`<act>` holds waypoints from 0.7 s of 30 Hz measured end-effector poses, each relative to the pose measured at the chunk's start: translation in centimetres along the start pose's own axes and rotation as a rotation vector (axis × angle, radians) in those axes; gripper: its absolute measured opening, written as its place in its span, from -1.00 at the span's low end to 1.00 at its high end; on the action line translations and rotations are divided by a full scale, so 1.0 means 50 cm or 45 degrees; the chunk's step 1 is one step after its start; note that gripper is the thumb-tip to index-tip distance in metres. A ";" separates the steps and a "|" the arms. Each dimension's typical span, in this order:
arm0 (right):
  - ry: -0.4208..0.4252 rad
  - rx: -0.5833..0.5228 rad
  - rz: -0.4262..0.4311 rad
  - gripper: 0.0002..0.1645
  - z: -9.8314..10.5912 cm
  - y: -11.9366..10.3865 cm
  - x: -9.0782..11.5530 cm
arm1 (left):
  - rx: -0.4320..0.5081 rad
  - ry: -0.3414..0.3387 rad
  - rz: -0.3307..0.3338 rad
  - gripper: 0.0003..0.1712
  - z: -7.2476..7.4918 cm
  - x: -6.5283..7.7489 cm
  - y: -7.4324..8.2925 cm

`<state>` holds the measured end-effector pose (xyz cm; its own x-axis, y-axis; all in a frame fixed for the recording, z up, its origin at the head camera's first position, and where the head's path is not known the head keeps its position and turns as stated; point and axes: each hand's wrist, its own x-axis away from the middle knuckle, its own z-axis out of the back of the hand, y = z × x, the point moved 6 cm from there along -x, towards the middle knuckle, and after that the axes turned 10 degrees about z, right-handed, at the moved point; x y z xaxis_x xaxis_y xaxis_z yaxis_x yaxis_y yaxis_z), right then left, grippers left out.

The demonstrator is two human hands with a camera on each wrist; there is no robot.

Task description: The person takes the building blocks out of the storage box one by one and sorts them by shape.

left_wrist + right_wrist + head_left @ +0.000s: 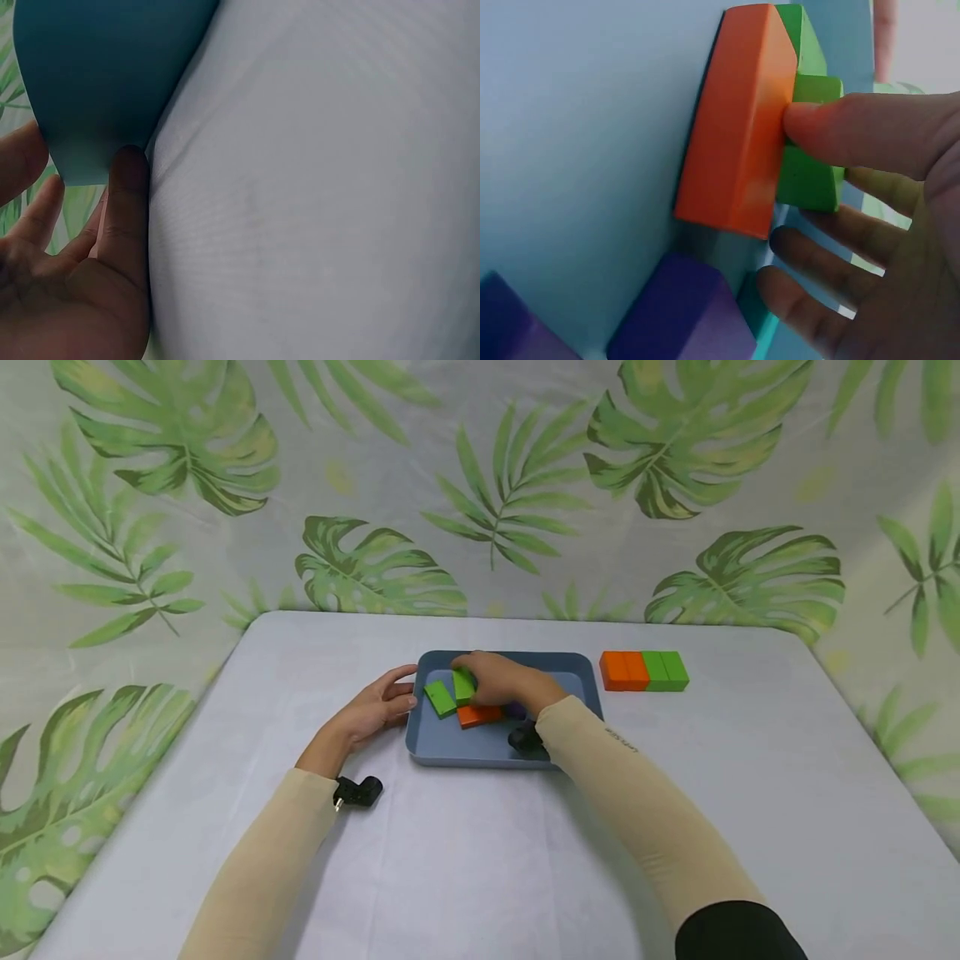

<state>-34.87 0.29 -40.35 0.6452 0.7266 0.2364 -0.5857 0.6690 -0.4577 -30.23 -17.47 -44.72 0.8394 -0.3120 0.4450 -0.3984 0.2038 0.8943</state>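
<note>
Fingers (802, 296) and thumb of the right hand (498, 681) grip a green block (463, 687) inside the blue-grey tray (457, 756), toward its left edge; whether that block touches the tray floor cannot be told. A second green block (440, 700) lies just beside it, nearer the tray's left edge. An orange block (481, 717) lies on the near side of the gripped one. The right wrist view also shows a purple block (682, 311) and part of a teal block (757, 319), partly hidden.

At the tray's left edge is the left hand (369, 714), its fingers loosely spread, touching the outer wall.

Beyond the tray's far right corner, on the white-covered bench (450, 868), orange blocks (624, 671) and green blocks (665, 671) sit side by side in a row. A leaf-patterned cloth (525, 585) hangs behind the bench's far edge.
</note>
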 end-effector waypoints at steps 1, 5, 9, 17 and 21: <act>0.003 -0.008 -0.003 -0.21 0.000 -0.001 0.000 | -0.001 -0.001 0.000 -0.24 0.001 0.000 -0.001; 0.031 -0.021 -0.014 -0.21 -0.004 -0.004 -0.007 | -0.007 -0.005 0.000 -0.23 0.004 0.001 -0.002; 0.070 -0.035 -0.022 -0.17 -0.003 -0.012 -0.012 | -0.010 0.000 -0.020 -0.24 0.006 0.003 0.000; 0.085 -0.048 -0.033 -0.17 -0.006 0.001 -0.015 | 0.001 -0.014 -0.013 -0.24 0.000 -0.001 0.001; 0.156 -0.077 -0.023 -0.13 -0.001 0.012 -0.012 | -0.001 -0.012 -0.015 -0.23 0.000 0.000 0.002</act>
<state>-35.60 0.25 -40.81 0.7126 0.6875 0.1400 -0.5452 0.6682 -0.5062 -30.28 -17.46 -44.64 0.8405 -0.3233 0.4348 -0.3880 0.2010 0.8995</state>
